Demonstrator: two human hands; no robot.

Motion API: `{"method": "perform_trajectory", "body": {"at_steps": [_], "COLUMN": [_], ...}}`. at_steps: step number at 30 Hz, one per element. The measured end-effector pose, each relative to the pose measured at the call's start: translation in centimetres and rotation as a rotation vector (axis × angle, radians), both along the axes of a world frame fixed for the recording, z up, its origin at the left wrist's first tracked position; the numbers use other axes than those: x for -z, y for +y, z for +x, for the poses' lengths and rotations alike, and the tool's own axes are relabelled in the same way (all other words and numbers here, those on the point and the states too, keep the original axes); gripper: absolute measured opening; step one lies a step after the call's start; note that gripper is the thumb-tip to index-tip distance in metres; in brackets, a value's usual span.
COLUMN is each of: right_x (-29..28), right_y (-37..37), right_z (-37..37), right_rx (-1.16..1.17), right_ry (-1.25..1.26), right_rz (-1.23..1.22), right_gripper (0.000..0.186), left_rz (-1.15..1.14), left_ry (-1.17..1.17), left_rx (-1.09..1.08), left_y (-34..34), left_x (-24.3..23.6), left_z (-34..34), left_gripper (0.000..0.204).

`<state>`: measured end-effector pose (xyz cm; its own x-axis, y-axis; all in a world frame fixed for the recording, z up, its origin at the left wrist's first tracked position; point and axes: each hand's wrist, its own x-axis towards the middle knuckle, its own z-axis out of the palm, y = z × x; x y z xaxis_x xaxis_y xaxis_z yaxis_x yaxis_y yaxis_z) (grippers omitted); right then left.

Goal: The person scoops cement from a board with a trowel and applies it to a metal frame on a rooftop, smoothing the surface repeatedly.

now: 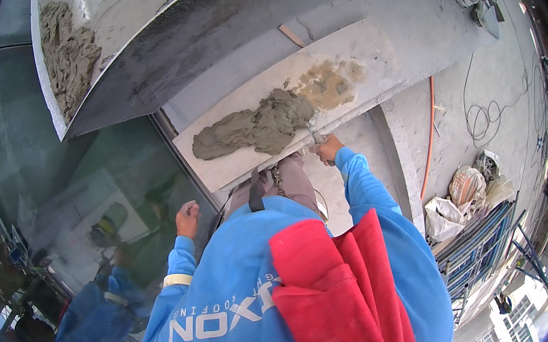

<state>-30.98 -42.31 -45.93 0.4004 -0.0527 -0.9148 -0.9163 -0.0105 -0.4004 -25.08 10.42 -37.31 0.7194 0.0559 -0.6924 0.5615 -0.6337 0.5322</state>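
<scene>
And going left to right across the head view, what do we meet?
Upper-left mortar heap → middle mortar heap → right hand → orange hose → white bag.

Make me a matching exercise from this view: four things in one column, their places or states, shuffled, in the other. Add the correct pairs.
Things
1. central heap of grey, mortar-like paste
2. folded bright red cloth
3. long thin orange hose
4. the person's right hand

Places or states
A. stretched along the grey concrete floor
B. gripping a partly hidden tool
C. piled on the long pale board
D. lying against the blue long-sleeved top

Pairs: 1-C, 2-D, 3-A, 4-B
</scene>
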Motion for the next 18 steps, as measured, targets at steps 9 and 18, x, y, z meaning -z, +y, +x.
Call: {"method": "perform_trajectory", "body": {"at_steps": [9, 18], "right_x": [-4.3, -17.3], "right_y": [-2.2, 3.2], "right_z": [-0.9, 1.3], "right_rx": [0.341, 0.34], "right_ry": [0.074, -0.136], "right_rz": [0.691, 0.837], "right_gripper": [0.019, 0.018], "left_rz": [0.033, -0.055], "left_ry": [-0.035, -0.115], "left_rx": [0.013, -0.341], "left_y": [0.8, 1.6], "left_x": [1.3, 4.2], "left_z": [-2.7, -1.6], "left_gripper": [0.035, 0.035]}}
